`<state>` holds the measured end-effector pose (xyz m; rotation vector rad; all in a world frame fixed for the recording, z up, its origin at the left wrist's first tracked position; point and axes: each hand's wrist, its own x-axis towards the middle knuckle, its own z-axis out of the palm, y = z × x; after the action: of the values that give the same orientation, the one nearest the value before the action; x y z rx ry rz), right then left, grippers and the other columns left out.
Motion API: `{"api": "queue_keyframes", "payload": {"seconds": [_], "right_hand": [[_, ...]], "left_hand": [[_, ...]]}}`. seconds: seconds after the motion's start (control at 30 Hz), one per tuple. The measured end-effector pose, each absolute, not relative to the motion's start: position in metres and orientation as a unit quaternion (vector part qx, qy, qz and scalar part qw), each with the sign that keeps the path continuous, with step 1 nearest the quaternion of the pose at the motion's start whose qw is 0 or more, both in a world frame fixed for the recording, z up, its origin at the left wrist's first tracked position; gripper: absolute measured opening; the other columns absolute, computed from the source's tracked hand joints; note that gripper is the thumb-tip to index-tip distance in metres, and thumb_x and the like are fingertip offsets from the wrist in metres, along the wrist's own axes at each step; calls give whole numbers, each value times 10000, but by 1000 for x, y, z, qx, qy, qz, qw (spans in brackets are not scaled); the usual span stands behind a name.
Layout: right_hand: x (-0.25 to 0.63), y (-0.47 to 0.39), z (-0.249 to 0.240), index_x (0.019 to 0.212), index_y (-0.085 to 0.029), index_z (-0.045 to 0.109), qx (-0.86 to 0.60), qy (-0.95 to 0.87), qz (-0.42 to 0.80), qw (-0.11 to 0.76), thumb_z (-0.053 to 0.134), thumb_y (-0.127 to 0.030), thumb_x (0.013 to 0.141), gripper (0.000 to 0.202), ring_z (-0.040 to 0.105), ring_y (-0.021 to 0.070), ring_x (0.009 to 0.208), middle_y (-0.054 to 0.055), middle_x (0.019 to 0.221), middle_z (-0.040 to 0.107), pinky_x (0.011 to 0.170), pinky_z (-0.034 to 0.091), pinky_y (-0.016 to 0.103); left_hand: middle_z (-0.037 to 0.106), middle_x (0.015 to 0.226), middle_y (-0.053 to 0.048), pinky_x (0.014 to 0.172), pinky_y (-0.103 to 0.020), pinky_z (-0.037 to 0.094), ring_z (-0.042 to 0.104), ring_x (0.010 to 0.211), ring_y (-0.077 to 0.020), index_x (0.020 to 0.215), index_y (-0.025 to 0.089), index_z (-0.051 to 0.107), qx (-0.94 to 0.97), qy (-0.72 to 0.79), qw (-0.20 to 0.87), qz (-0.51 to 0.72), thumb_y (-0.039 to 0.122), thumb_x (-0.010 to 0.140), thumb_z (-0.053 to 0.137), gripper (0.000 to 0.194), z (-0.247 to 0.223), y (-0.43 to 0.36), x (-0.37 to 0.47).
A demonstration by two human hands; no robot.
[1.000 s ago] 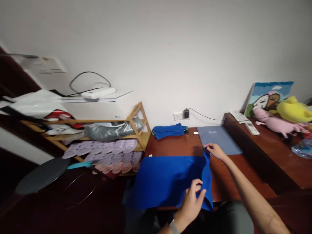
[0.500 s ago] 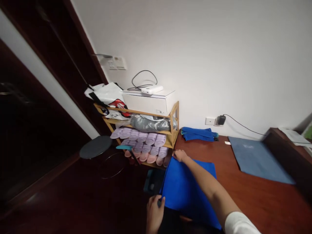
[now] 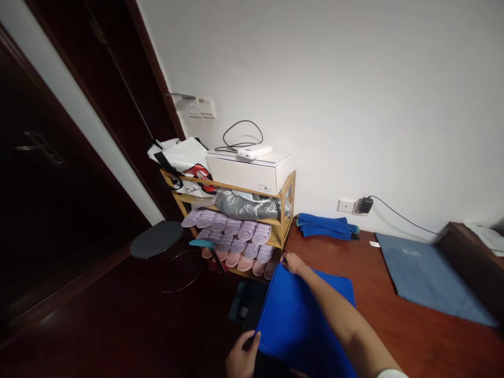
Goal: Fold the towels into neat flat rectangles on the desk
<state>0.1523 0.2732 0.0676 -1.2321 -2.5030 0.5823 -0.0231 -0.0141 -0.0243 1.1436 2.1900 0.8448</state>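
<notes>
The blue cloth (image 3: 289, 315) lay to the right of and nearer than the shoe rack (image 3: 288, 231), on the reddish wooden table (image 3: 394, 336), with its left edge just below the rack's right end. The right hand (image 3: 292, 262), close to the rack's near right corner, was pinched on the cloth's far left corner; its fingertips were partly hidden. The left hand (image 3: 242, 354), well below the rack, had thumb and fingers drawn narrow on the near left corner, the bottom of the frame cutting off its wrist. The right forearm hid a strip of the cloth, whose near end ran out of frame; how many layers it had could not be told.

Just right of the rack lay a folded darker blue bundle (image 3: 325, 227); farther right, a grey-blue mat (image 3: 429, 281). Left of the rack stood a dark round stool (image 3: 157, 239), its lower part lost in shadow. Below the rack, a dark container (image 3: 238, 302) was too dim to make out.
</notes>
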Motion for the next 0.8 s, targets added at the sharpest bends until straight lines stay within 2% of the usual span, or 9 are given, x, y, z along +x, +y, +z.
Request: {"api": "queue_keyframes", "payload": {"seconds": [0.1,0.2,0.3,0.4,0.5,0.63,0.8], "right_hand": [[171,274,89,1060,-173,812,-414,-843,295,178,693,-66,915,216,738,196,875,21,931,795,834,559,267],[213,277,120,1197,-189,808,-400,-834,313,216,737,-197,953,254,732,202,894,40,1027,819,852,571,291],[277,269,159,1114,-188,829,-384,-815,340,270,769,-447,970,302,710,228,873,78,1011,819,830,574,336],[348,242,200,982,-198,811,-374,-763,391,353,844,-644,868,462,660,209,791,48,871,764,756,546,337],[409,202,238,942,-210,802,-385,-722,410,402,898,-679,798,500,640,188,787,26,852,735,739,530,325],[460,148,272,1023,-226,856,-416,-710,357,443,866,-700,829,512,649,201,818,51,899,771,754,538,342],[491,102,282,869,-234,839,-457,-674,277,510,843,-737,834,505,640,210,753,56,816,758,689,523,337]], "left_hand": [[906,1016,20,969,-565,705,845,1079,-424,938,407,810,428,803,254,328,719,849,461,476,4,-9,-27],[906,1017,41,999,-539,702,842,1107,-402,936,396,833,405,796,250,373,761,794,533,493,48,0,-27],[907,1036,-3,1021,-500,694,841,1110,-394,911,364,863,393,774,249,430,726,724,663,454,100,12,-24],[906,1047,-35,1048,-488,681,844,1095,-386,889,332,886,423,722,231,496,692,678,773,432,150,26,-17],[906,1028,-26,1054,-463,678,853,1060,-352,859,335,895,496,649,208,539,689,682,819,404,192,40,-5],[906,1031,-32,1042,-444,682,858,1051,-325,902,334,907,578,570,201,548,670,735,835,382,234,61,13],[903,1072,-68,1062,-469,671,854,1079,-330,969,288,904,599,530,257,543,642,742,867,422,266,86,39]]}}
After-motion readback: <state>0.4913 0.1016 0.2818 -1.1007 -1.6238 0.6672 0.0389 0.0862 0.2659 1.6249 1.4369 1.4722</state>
